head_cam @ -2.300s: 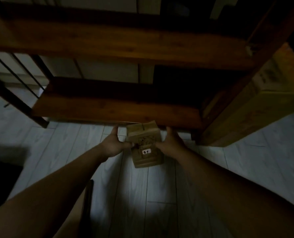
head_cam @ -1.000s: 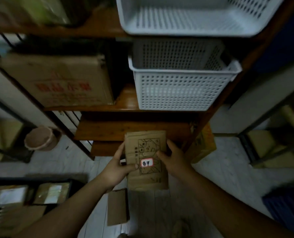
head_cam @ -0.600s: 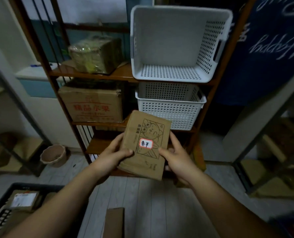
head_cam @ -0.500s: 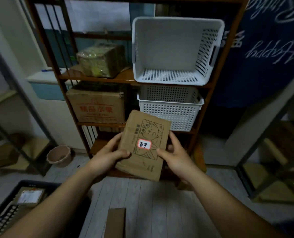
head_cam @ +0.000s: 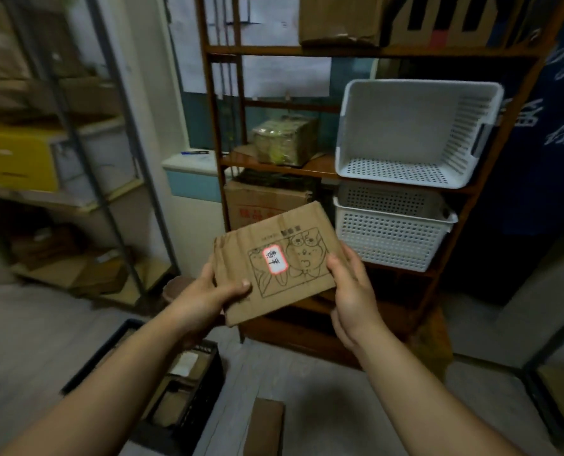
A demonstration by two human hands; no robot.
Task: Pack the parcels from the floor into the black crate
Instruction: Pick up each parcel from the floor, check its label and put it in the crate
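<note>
I hold a flat brown cardboard parcel [head_cam: 274,261] at chest height, printed with a cartoon drawing and bearing a small red-edged white label. My left hand [head_cam: 208,291] grips its left edge, thumb on top. My right hand [head_cam: 353,291] grips its right edge. The parcel lies turned sideways, long side across. The black crate [head_cam: 205,383] sits on the floor at lower left, partly behind my left forearm, with brown parcels inside, one showing a white label. Another brown parcel [head_cam: 264,426] lies on the floor at the bottom centre.
A wooden shelf unit [head_cam: 307,166] stands straight ahead with white plastic baskets [head_cam: 405,133], a cardboard box and a wrapped bundle. A metal rack [head_cam: 76,159] with boxes fills the left. A brown pot stands on the floor behind my left hand. A dark blue cloth hangs right.
I lifted the parcel from the floor under the shelf to chest height, then turned it sideways. The view swung up and to the left, bringing the crate nearer.
</note>
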